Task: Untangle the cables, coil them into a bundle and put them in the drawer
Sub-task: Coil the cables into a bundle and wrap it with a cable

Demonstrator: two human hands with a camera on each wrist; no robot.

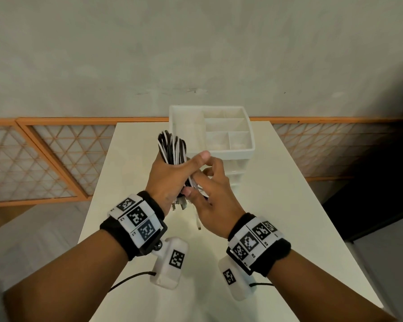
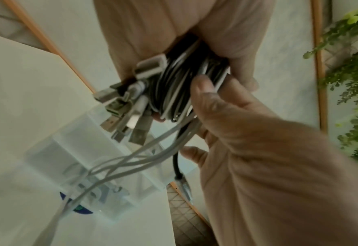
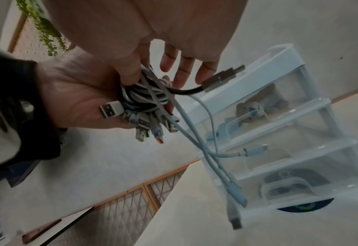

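Cables in a coiled black-and-white bundle (image 1: 172,147) sit above the white table (image 1: 277,205), before the clear plastic drawer unit (image 3: 279,126). Left hand (image 1: 170,180) grips the middle; right hand (image 1: 213,201) pinches loose tails. Light, springy, likely to uncoil: hold mid-coil.

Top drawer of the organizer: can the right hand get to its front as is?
Probably yes. The right hand is just in front of the drawer organizer with nothing between, but its thumb is pinching the cable bundle that the left hand holds.
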